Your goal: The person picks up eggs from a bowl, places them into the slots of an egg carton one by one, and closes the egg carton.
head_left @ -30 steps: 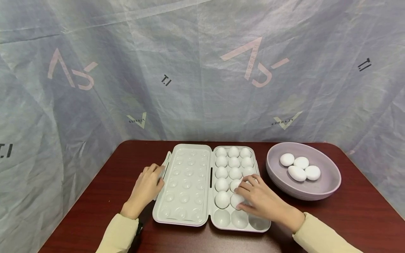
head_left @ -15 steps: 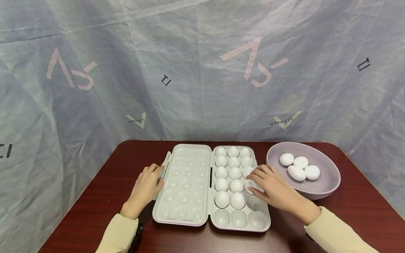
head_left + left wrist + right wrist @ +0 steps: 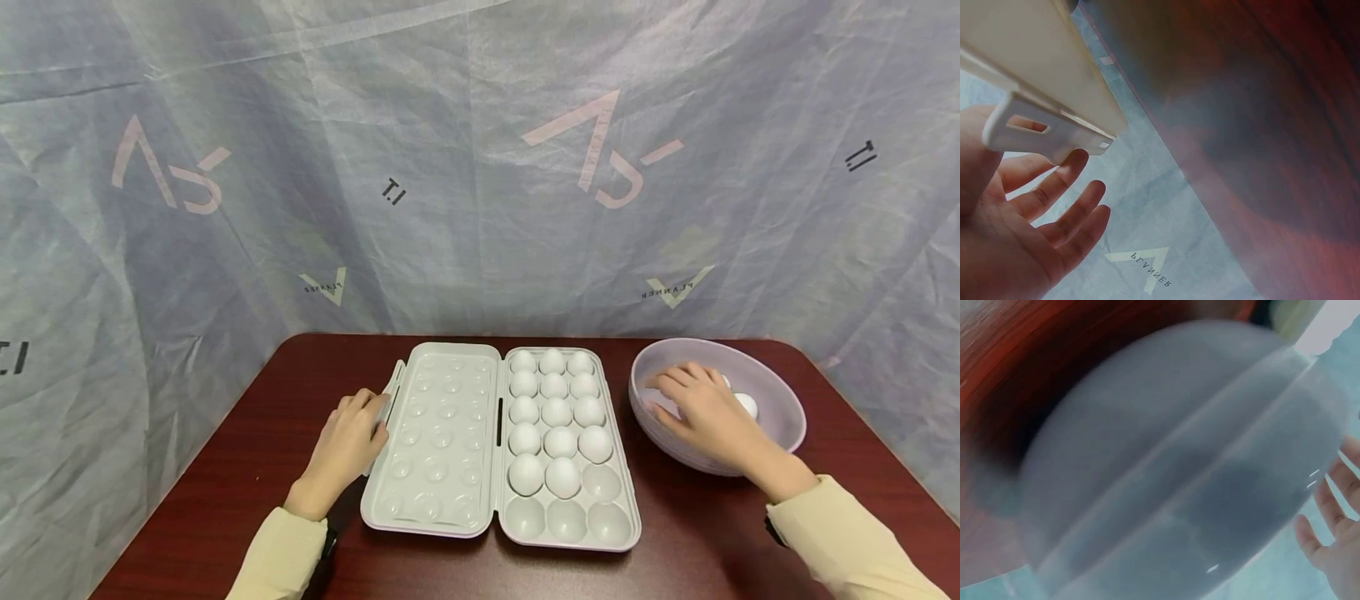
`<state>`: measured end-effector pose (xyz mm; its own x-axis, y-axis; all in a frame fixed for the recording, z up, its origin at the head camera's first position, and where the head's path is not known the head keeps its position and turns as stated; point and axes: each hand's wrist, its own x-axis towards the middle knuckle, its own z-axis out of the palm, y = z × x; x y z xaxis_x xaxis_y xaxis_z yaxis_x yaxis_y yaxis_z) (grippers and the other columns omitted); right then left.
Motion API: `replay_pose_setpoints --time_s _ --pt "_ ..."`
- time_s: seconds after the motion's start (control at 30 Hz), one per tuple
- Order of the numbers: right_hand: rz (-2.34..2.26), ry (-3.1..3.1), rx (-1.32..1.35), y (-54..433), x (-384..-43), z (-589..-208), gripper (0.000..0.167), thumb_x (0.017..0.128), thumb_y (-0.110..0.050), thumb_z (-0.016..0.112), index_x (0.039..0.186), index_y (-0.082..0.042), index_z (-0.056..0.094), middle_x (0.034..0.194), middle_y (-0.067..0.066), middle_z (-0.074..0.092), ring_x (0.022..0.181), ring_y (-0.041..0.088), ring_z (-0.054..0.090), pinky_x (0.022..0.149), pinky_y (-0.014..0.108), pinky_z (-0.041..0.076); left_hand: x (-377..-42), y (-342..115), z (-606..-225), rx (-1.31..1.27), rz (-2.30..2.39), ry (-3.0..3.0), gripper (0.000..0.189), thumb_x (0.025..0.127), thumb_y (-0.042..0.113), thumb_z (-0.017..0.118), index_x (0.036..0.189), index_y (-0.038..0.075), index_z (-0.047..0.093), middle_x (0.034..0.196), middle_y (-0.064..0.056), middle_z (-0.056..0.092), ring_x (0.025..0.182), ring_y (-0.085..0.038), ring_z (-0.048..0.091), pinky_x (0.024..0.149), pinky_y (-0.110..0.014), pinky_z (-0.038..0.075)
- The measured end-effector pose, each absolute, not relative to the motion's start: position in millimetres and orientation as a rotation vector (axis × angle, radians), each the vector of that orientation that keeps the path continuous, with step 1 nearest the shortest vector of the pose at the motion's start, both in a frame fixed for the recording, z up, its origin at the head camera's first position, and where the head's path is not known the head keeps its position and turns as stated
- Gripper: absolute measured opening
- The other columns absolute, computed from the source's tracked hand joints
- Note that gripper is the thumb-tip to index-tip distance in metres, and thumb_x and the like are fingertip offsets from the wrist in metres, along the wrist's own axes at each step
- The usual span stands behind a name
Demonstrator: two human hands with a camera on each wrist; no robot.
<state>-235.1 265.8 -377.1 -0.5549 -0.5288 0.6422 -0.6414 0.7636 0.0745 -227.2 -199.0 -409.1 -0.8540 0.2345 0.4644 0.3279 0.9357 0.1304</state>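
A white plastic egg box lies unfolded on the table. Its dimpled lid (image 3: 438,437) is on the left, its egg tray (image 3: 570,546) on the right. White eggs (image 3: 557,412) sit in most of the tray's cups; several cups at the near end are bare. My left hand (image 3: 341,450) holds the latch flap (image 3: 1054,128) on the lid's outer edge between thumb and fingers; the thumb tip is hidden. My right hand (image 3: 708,417) hovers over a mauve bowl (image 3: 787,417), fingers spread and loosely bent, covering some of the eggs inside. One egg (image 3: 746,405) shows beside it.
The dark red wooden table (image 3: 247,433) carries everything. Behind it hangs a grey printed sheet (image 3: 465,208). In the right wrist view the bowl's outer wall (image 3: 1179,475) fills most of the picture.
The right hand has left the tray, where an egg now sits in the right column's fourth cup, and has moved right to the bowl. The left hand has stayed on the latch flap.
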Motion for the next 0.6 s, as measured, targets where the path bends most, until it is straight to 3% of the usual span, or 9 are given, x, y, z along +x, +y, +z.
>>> replay_pose_setpoints --time_s 0.23,0.6 --pt "0.198 -2.386 0.756 290.4 -239.3 -382.4 0.024 0.068 -0.015 0.072 0.09 -0.011 0.063 0.088 0.005 0.063 0.085 0.026 0.052 0.069 0.043 0.033 -227.0 -199.8 -409.7 -0.405 -0.278 -2.635 0.037 0.077 0.006 0.061 0.114 0.003 0.062 0.099 -0.01 0.057 0.09 -0.032 0.054 0.069 -0.041 0.045" --pt "0.14 -2.583 0.585 320.3 -245.0 -394.5 0.028 0.071 -0.02 0.072 0.094 -0.007 0.063 0.095 0.013 0.062 0.091 0.033 0.052 0.068 0.049 0.034 -227.4 -199.7 -409.9 -0.412 -0.272 -2.626 0.037 0.077 0.006 0.061 0.114 0.003 0.063 0.099 -0.01 0.058 0.089 -0.031 0.054 0.068 -0.041 0.045"
